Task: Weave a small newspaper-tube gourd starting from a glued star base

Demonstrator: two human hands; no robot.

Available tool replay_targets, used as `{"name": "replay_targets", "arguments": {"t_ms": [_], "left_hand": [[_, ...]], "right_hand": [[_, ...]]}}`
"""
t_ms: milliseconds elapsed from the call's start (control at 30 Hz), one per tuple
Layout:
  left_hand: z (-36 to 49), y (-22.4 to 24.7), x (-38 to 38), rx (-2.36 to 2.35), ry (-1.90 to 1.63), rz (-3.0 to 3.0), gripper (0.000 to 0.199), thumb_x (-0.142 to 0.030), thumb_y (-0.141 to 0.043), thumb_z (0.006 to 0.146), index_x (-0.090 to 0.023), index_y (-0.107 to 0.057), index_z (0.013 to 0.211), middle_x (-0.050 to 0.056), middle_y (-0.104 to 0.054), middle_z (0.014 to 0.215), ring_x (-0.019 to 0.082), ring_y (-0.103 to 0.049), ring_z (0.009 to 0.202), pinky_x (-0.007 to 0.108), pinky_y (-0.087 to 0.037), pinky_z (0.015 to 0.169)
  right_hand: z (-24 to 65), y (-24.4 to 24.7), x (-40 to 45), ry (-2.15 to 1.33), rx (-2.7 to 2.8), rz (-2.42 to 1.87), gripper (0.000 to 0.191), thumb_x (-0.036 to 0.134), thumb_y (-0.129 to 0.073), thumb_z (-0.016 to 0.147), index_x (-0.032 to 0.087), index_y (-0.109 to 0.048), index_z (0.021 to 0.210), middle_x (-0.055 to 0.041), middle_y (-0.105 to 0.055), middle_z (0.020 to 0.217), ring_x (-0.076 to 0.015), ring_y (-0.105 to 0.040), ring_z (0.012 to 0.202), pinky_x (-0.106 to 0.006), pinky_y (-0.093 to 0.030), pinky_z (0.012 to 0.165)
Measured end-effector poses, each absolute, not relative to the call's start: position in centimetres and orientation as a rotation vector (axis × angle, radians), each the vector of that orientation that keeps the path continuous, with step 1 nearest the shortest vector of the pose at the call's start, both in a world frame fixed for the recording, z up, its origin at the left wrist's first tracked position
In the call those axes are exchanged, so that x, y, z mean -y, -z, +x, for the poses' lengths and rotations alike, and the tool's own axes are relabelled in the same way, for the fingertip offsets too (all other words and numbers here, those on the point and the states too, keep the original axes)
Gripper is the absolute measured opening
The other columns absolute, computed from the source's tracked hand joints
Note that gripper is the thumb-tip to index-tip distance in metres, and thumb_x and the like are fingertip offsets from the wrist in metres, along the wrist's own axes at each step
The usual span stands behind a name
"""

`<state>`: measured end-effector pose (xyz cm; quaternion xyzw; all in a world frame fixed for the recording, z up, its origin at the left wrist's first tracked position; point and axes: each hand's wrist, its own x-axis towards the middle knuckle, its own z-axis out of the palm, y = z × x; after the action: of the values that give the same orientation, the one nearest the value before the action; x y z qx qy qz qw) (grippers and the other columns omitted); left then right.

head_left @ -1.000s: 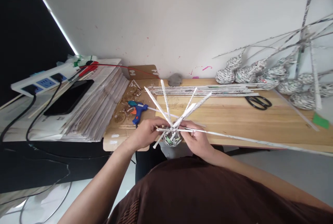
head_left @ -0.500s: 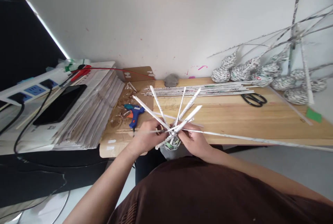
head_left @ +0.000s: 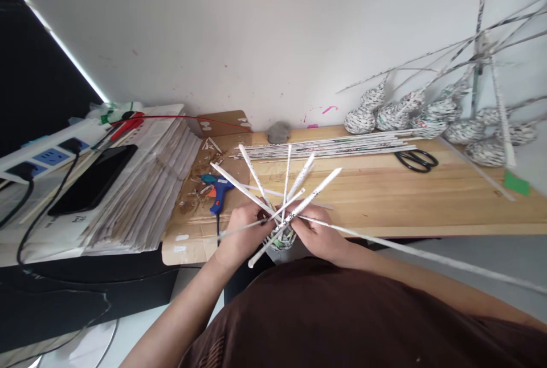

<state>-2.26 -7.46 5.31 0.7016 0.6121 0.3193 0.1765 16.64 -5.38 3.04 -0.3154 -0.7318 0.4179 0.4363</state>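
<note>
A small round piece woven from rolled paper (head_left: 282, 239) is held between my two hands in front of my body. Several white paper rods (head_left: 252, 173) fan up and outward from it. My left hand (head_left: 243, 230) is closed on its left side, with fingertips partly hidden behind the rods. On the right side, my right hand (head_left: 318, 233) pinches the piece near the base of the rods. One long thin paper strand (head_left: 397, 244) runs from beside my right fingers to the right edge of the view.
Behind lie a bundle of paper rods (head_left: 333, 148), black-handled scissors (head_left: 416, 160) and a grey lump (head_left: 278, 132). A blue glue gun (head_left: 219, 191), paper stack (head_left: 149, 180), phone (head_left: 94, 179) and power strip (head_left: 51, 156) are left. Woven gourd shapes (head_left: 361, 121) stand at the back right.
The rods have turned and tilted slightly in my hands, and a lower rod end sticks out further toward my body. The long strand now slopes down more steeply to the right.
</note>
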Motion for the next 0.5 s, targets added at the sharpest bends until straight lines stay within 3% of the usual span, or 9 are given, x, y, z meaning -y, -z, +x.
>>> {"name": "replay_targets", "arguments": {"t_ms": [100,333,500], "left_hand": [[-2.1,-5.1,7.6,-1.719,-0.986,1.991,0.005,-0.022,-0.069,0.075,-0.018,-0.071,0.078,0.000,-0.068,0.069,0.012,-0.062,0.060,0.020,-0.044,0.056],[-2.1,-3.6,8.1,-1.680,-1.136,1.854,0.015,-0.018,-0.067,0.077,-0.019,-0.074,0.090,0.002,-0.070,0.076,0.013,-0.064,0.067,0.022,-0.049,0.063],[-2.3,-3.1,8.3,-1.638,-1.232,1.894,0.011,-0.017,-0.068,0.077,-0.021,-0.075,0.085,0.001,-0.069,0.078,0.013,-0.063,0.068,0.023,-0.049,0.063]], "right_hand": [[16.6,-3.3,5.3,-1.000,1.854,-0.761,0.029,0.011,-0.053,0.091,0.025,-0.076,0.102,-0.0053,-0.073,0.107,-0.0207,-0.067,0.103,-0.036,-0.052,0.095],[16.5,-3.0,5.1,-0.925,1.888,-0.707,0.024,0.009,-0.056,0.088,0.024,-0.075,0.092,-0.0053,-0.074,0.096,-0.0206,-0.068,0.096,-0.036,-0.054,0.090],[16.7,-3.7,5.4,-0.964,1.938,-0.676,0.033,0.007,-0.054,0.089,0.027,-0.074,0.106,-0.0032,-0.075,0.107,-0.0190,-0.069,0.097,-0.034,-0.053,0.093]]}}
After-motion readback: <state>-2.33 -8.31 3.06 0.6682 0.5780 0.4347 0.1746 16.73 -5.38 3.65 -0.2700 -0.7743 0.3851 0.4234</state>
